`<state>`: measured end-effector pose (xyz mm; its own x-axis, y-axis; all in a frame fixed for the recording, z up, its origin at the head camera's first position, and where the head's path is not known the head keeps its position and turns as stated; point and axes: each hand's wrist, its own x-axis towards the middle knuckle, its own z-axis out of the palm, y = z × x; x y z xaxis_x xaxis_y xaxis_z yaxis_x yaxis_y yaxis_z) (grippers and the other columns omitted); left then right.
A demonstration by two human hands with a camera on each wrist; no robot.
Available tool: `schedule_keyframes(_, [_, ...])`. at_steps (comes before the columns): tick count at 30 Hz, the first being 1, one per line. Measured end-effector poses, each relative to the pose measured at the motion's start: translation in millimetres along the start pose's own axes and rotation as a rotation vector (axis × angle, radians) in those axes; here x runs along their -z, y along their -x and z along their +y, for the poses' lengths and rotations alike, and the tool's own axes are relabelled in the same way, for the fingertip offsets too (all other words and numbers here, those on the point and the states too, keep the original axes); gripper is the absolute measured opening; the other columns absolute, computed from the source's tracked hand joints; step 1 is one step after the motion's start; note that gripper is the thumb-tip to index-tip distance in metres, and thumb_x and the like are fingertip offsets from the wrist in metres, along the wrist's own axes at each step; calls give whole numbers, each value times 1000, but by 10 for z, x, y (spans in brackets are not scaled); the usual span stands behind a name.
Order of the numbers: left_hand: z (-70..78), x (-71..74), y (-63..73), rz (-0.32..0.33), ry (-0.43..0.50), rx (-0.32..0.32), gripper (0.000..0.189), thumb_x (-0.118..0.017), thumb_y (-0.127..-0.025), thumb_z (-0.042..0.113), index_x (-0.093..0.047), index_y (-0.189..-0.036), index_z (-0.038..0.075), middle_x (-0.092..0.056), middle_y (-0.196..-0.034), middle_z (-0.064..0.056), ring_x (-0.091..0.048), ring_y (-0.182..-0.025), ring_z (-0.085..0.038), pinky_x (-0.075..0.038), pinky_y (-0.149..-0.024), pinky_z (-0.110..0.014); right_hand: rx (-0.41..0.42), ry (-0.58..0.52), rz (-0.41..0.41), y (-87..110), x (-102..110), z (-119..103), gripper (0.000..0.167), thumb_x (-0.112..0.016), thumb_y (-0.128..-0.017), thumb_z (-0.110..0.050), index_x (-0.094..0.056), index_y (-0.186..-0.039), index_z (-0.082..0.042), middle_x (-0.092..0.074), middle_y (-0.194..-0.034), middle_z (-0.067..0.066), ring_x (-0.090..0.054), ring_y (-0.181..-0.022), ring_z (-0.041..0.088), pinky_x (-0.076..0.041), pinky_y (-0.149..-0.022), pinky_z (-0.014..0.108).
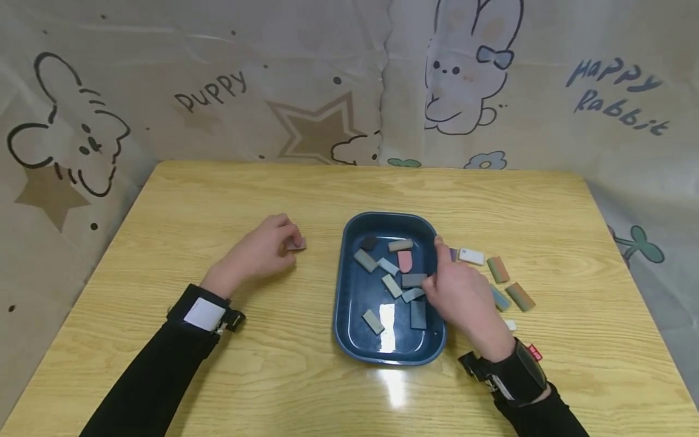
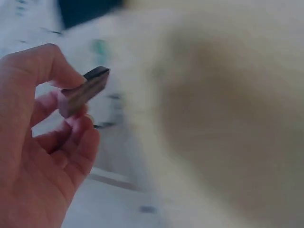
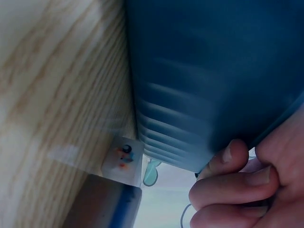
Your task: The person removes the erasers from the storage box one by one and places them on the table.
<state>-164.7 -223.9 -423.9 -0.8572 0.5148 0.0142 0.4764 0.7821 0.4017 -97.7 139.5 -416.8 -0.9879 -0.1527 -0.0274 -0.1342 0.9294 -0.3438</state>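
My left hand [image 1: 261,250] is over the table to the left of the tray, pinching a small brownish-pink block that looks like an eraser [image 2: 84,92] between thumb and fingers. One end of that eraser is dark. My right hand [image 1: 461,294] grips the right rim of a dark blue tray [image 1: 340,303], its thumb inside and other fingers curled at the outer wall, as the right wrist view shows. Several small blocks lie scattered in the tray, among them a pink rounded one [image 1: 405,261], a dark one [image 1: 369,243] and a pale one [image 1: 374,322].
Right of the tray lie several more eraser-like blocks: a white one [image 1: 471,256], orange-and-green ones [image 1: 520,297] and a blue one [image 1: 499,298], partly behind my right hand. A block with a small printed picture [image 3: 122,160] sits beside the tray's wall. Printed cloth [image 1: 317,79] hangs behind the table.
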Motion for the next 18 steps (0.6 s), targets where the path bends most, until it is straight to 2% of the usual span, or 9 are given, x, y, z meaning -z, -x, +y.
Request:
schedule_keyframes(3, [-101, -79, 49, -24, -15, -2, 19, -67, -79, 6, -64, -98, 8, -53, -100, -5, -47, -98, -25, -43, -84, -40, -6, 7, -6, 0, -9, 11, 72, -55, -84, -14, -32, -149, 7, -42, -51, 3, -42, -41, 18, -29, -39, 31])
schedule_keyframes(5, [-77, -39, 60, -39, -28, -4, 20, -68, -80, 5, -64, -99, 9, -53, -101, -4, -46, -98, -25, -43, -83, -39, -6, 10, -7, -4, -12, 4, 72, -55, -85, -15, -32, -150, 6, -42, -51, 3, -42, -40, 19, -29, -39, 31])
schedule_keyframes(7, [23, 41, 21, -56, -42, -17, 20, -67, -83, 7, -63, -102, 10, -54, -103, -4, -46, -98, -24, -43, -83, -38, -9, 9, -8, -4, -10, 0, 72, -55, -84, -15, -32, -150, 6, -42, -51, 3, -42, -41, 19, -29, -39, 31])
schedule_keyframes(10, [326, 172, -128, -69, -47, -83, 21, -67, -85, 6, -63, -105, 10, -56, -106, -5, -49, -96, -21, -44, -82, -36, -17, 3, -16, -1, -2, -1, 72, -54, -85, -15, -32, -150, 5, -43, -52, 3, -42, -41, 19, -30, -39, 32])
schedule_keyframes(13, [742, 217, -348, -105, -81, -206, 22, -68, -85, 6, -64, -107, 11, -57, -106, -4, -52, -91, -18, -47, -79, -34, -28, 2, -23, -2, 10, 7, 72, -54, -84, -14, -32, -150, 4, -43, -53, 4, -43, -42, 20, -31, -40, 32])
schedule_keyframes(16, [1071, 131, -547, -172, -202, -333, 25, -71, -86, 9, -67, -110, 14, -57, -105, -1, -52, -90, -16, -49, -80, -31, -37, 4, -27, -5, 4, 2, 72, -55, -85, -15, -33, -150, 4, -44, -53, 4, -44, -43, 20, -32, -40, 32])
schedule_keyframes(18, [1189, 33, -650, -229, -314, -386, 28, -73, -87, 13, -67, -114, 16, -58, -105, -1, -52, -91, -17, -49, -82, -31, -39, 5, -30, -2, -9, -10, 71, -55, -85, -15, -33, -150, 3, -44, -53, 4, -44, -42, 20, -32, -40, 32])
